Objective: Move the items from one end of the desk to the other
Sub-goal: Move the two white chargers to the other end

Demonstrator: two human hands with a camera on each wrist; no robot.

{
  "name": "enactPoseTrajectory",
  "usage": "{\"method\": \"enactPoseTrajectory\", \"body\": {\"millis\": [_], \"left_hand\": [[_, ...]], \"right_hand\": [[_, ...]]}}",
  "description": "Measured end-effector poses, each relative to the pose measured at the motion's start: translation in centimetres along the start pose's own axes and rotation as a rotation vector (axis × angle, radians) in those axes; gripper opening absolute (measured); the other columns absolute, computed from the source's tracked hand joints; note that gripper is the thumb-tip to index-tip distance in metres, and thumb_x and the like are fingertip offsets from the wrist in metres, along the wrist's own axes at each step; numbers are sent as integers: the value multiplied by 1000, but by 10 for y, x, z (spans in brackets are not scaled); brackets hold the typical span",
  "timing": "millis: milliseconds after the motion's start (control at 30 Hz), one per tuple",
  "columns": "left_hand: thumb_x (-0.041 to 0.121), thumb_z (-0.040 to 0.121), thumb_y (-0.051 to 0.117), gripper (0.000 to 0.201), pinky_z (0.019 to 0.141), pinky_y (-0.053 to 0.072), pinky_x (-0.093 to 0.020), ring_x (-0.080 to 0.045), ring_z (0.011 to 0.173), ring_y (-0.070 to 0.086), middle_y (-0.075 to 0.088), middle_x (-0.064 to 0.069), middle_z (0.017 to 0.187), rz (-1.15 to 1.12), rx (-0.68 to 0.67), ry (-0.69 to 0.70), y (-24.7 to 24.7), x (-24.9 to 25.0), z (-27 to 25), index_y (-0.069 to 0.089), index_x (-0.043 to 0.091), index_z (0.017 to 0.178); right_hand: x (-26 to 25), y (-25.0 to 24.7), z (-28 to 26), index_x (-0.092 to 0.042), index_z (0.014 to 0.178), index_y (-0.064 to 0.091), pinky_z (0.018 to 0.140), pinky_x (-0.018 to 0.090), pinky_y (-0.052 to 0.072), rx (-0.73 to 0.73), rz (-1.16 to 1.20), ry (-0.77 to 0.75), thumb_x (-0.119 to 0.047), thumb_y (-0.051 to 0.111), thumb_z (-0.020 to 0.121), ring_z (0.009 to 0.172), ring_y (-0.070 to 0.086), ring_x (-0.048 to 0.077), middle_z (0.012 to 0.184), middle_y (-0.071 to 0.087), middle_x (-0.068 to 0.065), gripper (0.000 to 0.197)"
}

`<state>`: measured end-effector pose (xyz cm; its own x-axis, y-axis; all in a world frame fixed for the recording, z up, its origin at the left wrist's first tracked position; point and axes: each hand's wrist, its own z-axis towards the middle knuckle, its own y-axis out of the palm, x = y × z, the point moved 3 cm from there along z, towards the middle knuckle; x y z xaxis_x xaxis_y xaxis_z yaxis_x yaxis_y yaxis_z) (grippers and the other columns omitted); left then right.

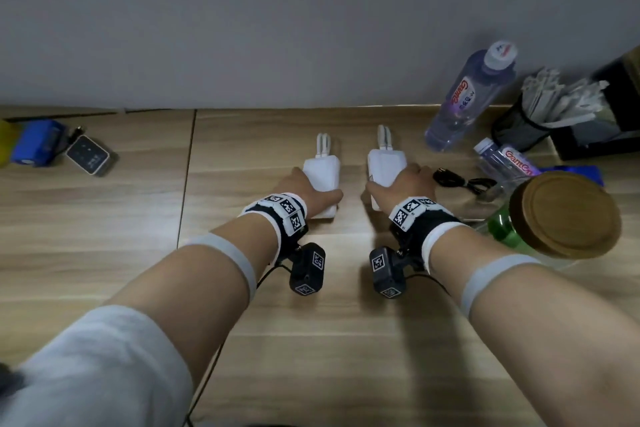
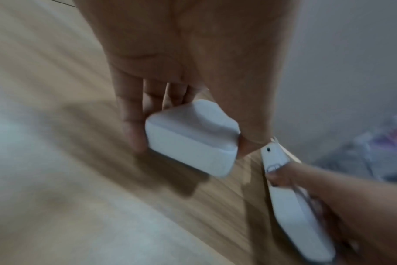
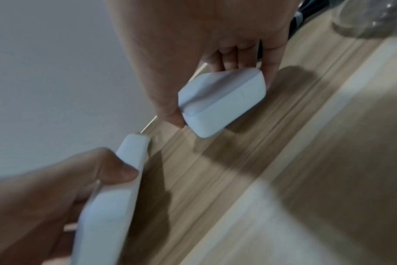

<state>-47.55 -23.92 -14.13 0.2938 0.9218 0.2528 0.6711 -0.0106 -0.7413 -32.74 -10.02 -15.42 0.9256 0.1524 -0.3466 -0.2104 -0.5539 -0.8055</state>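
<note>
Both hands are out over the middle of the pale wood-grain desk (image 1: 104,218), each gripping a white, rounded rectangular power bank. The left hand (image 1: 304,189) has its thumb on one long edge and its fingers curled down the other side of the left white power bank (image 1: 320,172); the left wrist view shows that pinch clearly, fingers (image 2: 129,116) on one side and the thumb on the other. The right hand (image 1: 401,185) clamps the right white power bank (image 1: 384,163) the same way, thumb against fingers. The two banks lie side by side, apart, each with a short white looped cable at its far end pointing toward the grey wall (image 1: 311,10). Whether they are lifted or resting on the wood I cannot tell. Near the right hand lie a coiled black cable (image 1: 460,180), two clear plastic water bottles (image 1: 467,94), a black mesh cup of white wrapped sticks (image 1: 540,114) and a green glass jar with a round wooden lid (image 1: 564,215). Far to the left sit a small dark square device (image 1: 88,154) and a blue boxy object (image 1: 38,142).
</note>
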Motion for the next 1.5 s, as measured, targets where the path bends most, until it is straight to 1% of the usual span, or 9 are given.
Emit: {"method": "enactPoseTrajectory", "body": {"millis": [133, 267, 400, 533, 633, 767, 900, 1267, 1500], "left_hand": [[71, 58, 68, 98, 87, 57, -42, -32, 100, 65, 64, -11, 119, -180, -38, -114, -13, -64, -22, 49, 9, 131], [73, 42, 65, 106, 78, 62, -44, -30, 92, 68, 67, -9, 109, -329, -26, -176, -28, -142, -50, 53, 10, 125], [70, 43, 65, 97, 77, 62, -43, -28, 91, 67, 64, -8, 109, -423, 4, -217, -56, -233, -82, 48, 13, 119], [63, 41, 72, 96, 68, 64, -46, -28, 86, 70, 67, -8, 103, -608, 82, -221, -84, -335, -109, 54, 11, 120], [58, 42, 73, 94, 62, 64, -47, -28, 88, 68, 63, -9, 108, -698, 89, -208, -113, -403, -132, 49, 12, 121], [53, 52, 76, 86, 61, 64, -44, -27, 89, 66, 60, -9, 110, -696, 123, -185, -152, -487, -153, 45, 13, 122], [54, 51, 76, 89, 59, 64, -46, -28, 89, 67, 60, -10, 109, -704, 164, -215, -183, -556, -161, 45, 12, 123], [66, 39, 67, 99, 77, 62, -45, -29, 89, 65, 60, -7, 107, -530, 231, -305, -252, -680, -125, 45, 14, 121], [64, 47, 67, 93, 78, 62, -44, -29, 92, 65, 59, -7, 110, -452, 207, -383, -304, -752, -66, 41, 13, 120]], "right_hand": [[-29, 24, -28, -6, 133, 43, 92, 38, 44, -90, 109, 39, -58, 67, 73, 117, 52, 35, 129, 47, 15, 83], [-72, 58, -75, -9, 131, 46, 89, 40, 51, -166, 171, -6, -59, 69, 71, 110, 57, 34, 126, 51, 14, 82], [-125, 94, -145, -9, 127, 51, 87, 40, 54, -206, 143, -98, -61, 70, 66, 103, 61, 33, 122, 56, 14, 82], [-179, 137, -220, -16, 118, 57, 79, 37, 57, -211, 160, -184, -65, 61, 42, 93, 64, 29, 113, 63, 9, 91], [-220, 170, -273, -19, 109, 61, 76, 34, 57, -212, 172, -219, -60, 66, 49, 89, 66, 27, 106, 67, 7, 74], [-272, 216, -336, -18, 114, 60, 72, 34, 57, -218, 147, -252, -65, 61, 39, 87, 65, 27, 108, 65, 8, 89], [-316, 247, -386, -17, 117, 54, 73, 33, 53, -218, 68, -290, -62, 63, 46, 90, 62, 28, 111, 61, 9, 85], [-436, 338, -417, -14, 126, 46, 90, 40, 51, -279, 8, -316, -53, 72, 61, 106, 58, 32, 122, 51, 12, 80], [-534, 410, -400, -13, 128, 42, 96, 40, 46, -288, -18, -333, -55, 74, 63, 115, 52, 33, 125, 48, 12, 83]]}}
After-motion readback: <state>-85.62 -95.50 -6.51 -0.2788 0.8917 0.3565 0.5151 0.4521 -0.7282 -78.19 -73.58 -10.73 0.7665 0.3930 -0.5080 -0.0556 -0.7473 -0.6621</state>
